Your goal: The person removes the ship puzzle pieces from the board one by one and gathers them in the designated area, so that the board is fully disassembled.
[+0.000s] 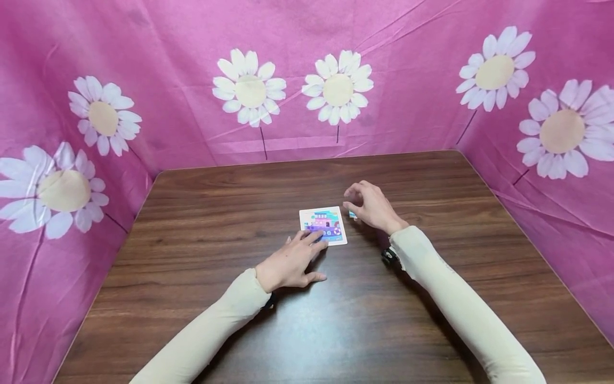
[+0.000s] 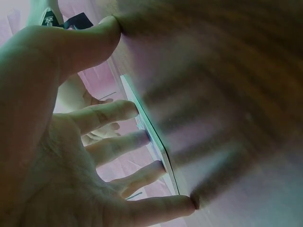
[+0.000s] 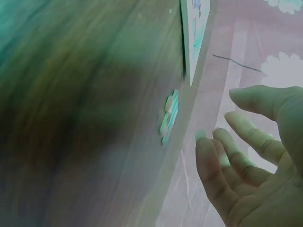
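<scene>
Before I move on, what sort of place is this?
Probably a small screened-off tabletop workspace: a wood-grain table, pink flower-print cloth along its far, left and right sides, and a small picture board on the tabletop under the fingers of the left hand.

A brown wood-grain bench [image 1: 230, 213] has rounded far corners and a pale sheen on its near part. Creased pink cloth [image 1: 177, 32] hangs behind the bench and along its left and right sides, bearing white daisies [image 1: 250, 90], two per side, with thin dark stems [image 1: 264, 143] slanting toward the bench.
</scene>
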The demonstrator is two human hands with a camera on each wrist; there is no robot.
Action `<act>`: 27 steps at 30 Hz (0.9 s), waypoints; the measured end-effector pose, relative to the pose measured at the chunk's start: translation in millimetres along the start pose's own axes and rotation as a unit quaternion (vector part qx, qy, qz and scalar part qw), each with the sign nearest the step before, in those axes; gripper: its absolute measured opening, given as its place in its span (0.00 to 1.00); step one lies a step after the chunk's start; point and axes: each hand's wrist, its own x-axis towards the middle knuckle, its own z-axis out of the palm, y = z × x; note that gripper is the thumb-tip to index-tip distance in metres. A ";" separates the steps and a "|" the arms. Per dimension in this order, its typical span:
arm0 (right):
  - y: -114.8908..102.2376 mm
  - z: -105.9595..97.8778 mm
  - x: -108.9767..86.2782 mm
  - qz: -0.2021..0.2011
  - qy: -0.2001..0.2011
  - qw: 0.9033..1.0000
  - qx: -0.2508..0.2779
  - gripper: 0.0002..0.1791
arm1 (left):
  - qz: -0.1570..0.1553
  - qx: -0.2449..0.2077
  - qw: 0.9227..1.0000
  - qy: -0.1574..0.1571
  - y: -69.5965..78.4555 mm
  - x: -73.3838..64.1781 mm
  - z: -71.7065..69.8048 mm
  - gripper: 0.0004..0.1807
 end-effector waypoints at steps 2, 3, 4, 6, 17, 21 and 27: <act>-2.6 2.0 1.9 -0.003 -0.006 1.000 0.003 0.16 | -0.001 0.000 1.000 0.000 0.0 -0.5 0.2 0.43; -3.8 3.1 2.8 -0.004 -0.008 1.000 0.006 0.16 | -0.001 0.000 1.000 0.000 0.0 -0.8 0.2 0.43; -5.4 4.1 3.6 -0.005 -0.010 1.000 0.008 0.16 | -0.001 -0.001 1.000 0.000 -0.1 -0.9 0.4 0.43; -8.6 6.5 5.6 -0.012 -0.011 1.000 0.015 0.16 | -0.002 -0.003 1.000 0.000 -0.3 -1.3 0.6 0.43; -25.9 21.1 14.0 -0.048 -0.041 0.997 0.047 0.15 | -0.005 -0.002 1.000 0.002 -1.1 -1.8 1.0 0.43; -28.5 26.4 16.0 -0.053 -0.055 0.996 0.049 0.14 | -0.007 0.002 1.000 -0.001 -1.1 -0.4 0.5 0.43; -30.4 33.9 17.3 -0.056 -0.070 0.995 0.041 0.13 | -0.001 0.006 1.000 -0.001 -0.8 0.9 -0.7 0.43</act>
